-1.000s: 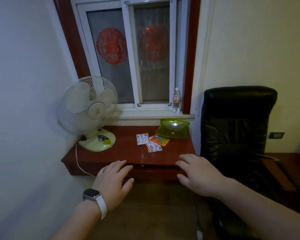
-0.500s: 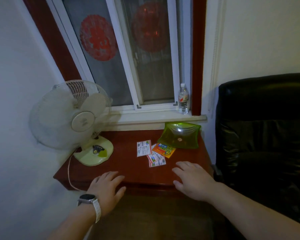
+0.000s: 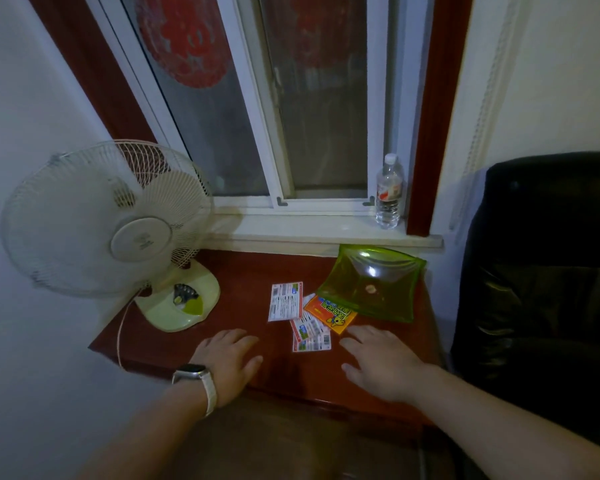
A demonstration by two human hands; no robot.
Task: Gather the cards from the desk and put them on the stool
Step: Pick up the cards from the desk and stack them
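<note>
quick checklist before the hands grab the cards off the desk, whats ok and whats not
1. Cards in view: ok; a white card, an orange card and two more overlapping cards lie on the desk.
2. Left hand free: ok, open.
3. Right hand free: ok, open, fingertips near the orange card.
4. Orange card clear: not ok, its corner is under the green dish.
5. Stool located: cannot tell, not in view.
</note>
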